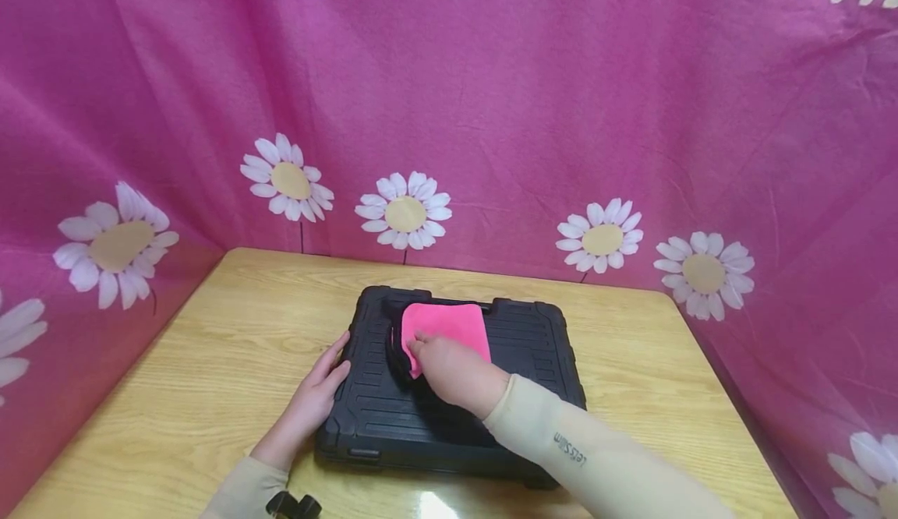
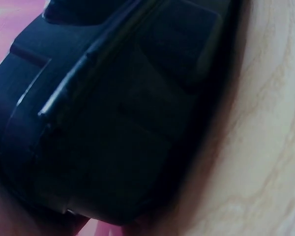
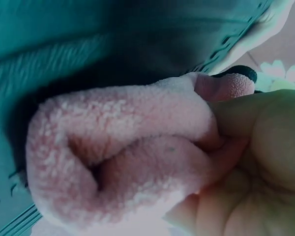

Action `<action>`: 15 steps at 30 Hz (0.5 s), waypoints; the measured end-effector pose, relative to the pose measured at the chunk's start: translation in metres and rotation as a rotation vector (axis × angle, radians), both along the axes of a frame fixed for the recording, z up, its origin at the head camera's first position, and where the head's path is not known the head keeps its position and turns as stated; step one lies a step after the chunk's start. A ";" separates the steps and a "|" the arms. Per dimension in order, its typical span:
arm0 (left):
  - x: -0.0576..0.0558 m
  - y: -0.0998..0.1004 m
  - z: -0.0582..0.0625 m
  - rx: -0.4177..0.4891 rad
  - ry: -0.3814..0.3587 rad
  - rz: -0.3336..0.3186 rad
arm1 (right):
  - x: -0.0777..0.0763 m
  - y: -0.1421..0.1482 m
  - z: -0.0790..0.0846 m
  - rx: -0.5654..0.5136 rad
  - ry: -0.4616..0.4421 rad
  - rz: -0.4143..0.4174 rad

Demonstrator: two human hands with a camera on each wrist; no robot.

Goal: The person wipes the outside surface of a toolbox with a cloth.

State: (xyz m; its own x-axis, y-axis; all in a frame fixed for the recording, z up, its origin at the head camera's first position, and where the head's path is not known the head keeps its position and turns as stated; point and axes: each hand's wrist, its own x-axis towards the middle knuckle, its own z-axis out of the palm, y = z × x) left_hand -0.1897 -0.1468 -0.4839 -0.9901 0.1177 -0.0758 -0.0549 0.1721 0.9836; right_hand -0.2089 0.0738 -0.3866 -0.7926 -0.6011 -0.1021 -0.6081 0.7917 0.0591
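A black hard-shell case lies flat on the wooden table. On its lid is a pink cloth, with a dark curved band at its left edge. My right hand grips the cloth between thumb and fingers. The right wrist view shows the fuzzy cloth folded over into a thick loop beside my palm, close against the lid. My left hand rests against the case's left side, fingers extended and thumb near the top edge. Close up, the left wrist view shows the dark case side.
Light wood table surrounds the case. A purple-pink curtain with daisies hangs behind and along both sides. Near my left sleeve a small black object shows at the bottom edge.
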 end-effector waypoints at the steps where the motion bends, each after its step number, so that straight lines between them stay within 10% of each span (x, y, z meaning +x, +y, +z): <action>1: 0.000 0.000 0.000 -0.003 -0.001 -0.002 | -0.004 0.001 0.001 -0.001 -0.003 0.002; 15: -0.003 0.000 0.005 -0.051 -0.005 -0.013 | -0.034 0.009 0.007 -0.084 -0.073 -0.034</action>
State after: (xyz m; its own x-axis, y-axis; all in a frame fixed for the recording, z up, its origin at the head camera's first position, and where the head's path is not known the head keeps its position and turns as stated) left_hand -0.1923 -0.1466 -0.4785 -0.9881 0.1266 -0.0870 -0.0572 0.2224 0.9733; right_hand -0.2426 0.0828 -0.3797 -0.8052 -0.5827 -0.1103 -0.5808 0.8124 -0.0516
